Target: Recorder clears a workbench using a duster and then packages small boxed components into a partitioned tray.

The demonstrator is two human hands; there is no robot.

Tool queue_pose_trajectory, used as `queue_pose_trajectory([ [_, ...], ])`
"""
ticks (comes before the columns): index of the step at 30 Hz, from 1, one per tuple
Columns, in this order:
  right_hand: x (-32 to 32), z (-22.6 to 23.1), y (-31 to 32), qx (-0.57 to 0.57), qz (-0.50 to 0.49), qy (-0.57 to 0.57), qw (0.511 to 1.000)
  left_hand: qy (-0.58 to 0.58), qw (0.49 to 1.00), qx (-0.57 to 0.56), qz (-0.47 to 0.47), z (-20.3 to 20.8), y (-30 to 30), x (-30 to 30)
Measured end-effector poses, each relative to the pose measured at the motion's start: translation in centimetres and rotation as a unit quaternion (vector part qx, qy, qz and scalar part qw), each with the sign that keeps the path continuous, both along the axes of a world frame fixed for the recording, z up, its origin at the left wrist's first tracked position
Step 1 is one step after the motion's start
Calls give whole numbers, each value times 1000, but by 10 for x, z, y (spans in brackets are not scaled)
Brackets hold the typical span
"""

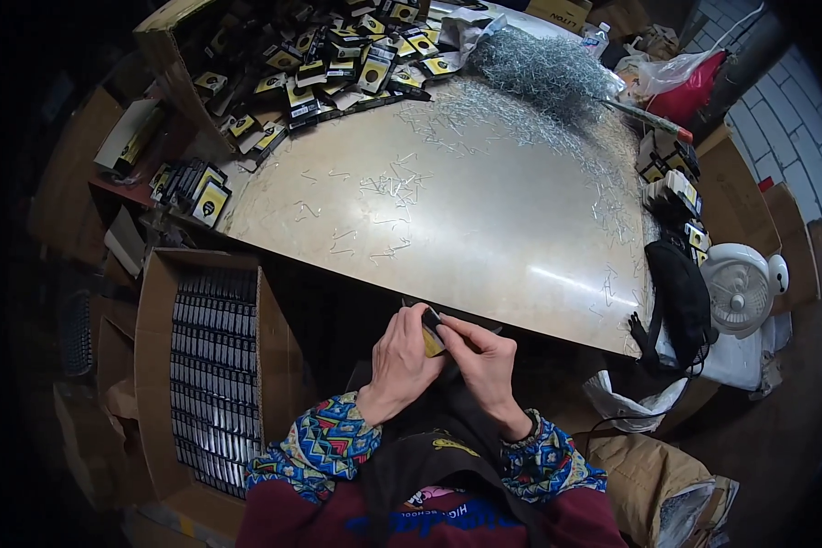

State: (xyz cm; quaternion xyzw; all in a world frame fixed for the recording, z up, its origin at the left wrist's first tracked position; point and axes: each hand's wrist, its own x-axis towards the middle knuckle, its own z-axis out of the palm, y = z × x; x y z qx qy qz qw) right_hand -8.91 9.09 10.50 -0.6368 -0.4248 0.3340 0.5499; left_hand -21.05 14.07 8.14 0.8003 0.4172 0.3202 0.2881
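Note:
Just off the table's near edge, my left hand wraps its fingers around a small black and yellow box. My right hand pinches the upper end of the same box between thumb and fingers. Much of the box is hidden by my fingers, and I cannot make out whether its flap is open. Small bent metal wire pieces lie loose on the table beyond my hands. A large tangled heap of these wires sits at the far right of the tabletop.
Many black and yellow boxes pile up at the far left. A carton filled with rows of packed boxes stands at my left. On the right are a black bag, a white fan and a white plastic bag.

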Motion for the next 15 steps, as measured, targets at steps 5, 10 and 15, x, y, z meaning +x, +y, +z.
queue_pose_trajectory([
  [5,2,-4,2,-2,0,56,998,-7,1000,5,-20,2,-1,-6],
  [10,-1,0,3,-9,9,55,998,-15,1000,2,-19,-2,1,-7],
  [15,-14,-12,0,72,-1,-141,987,-26,999,-42,20,-8,1,-3],
])
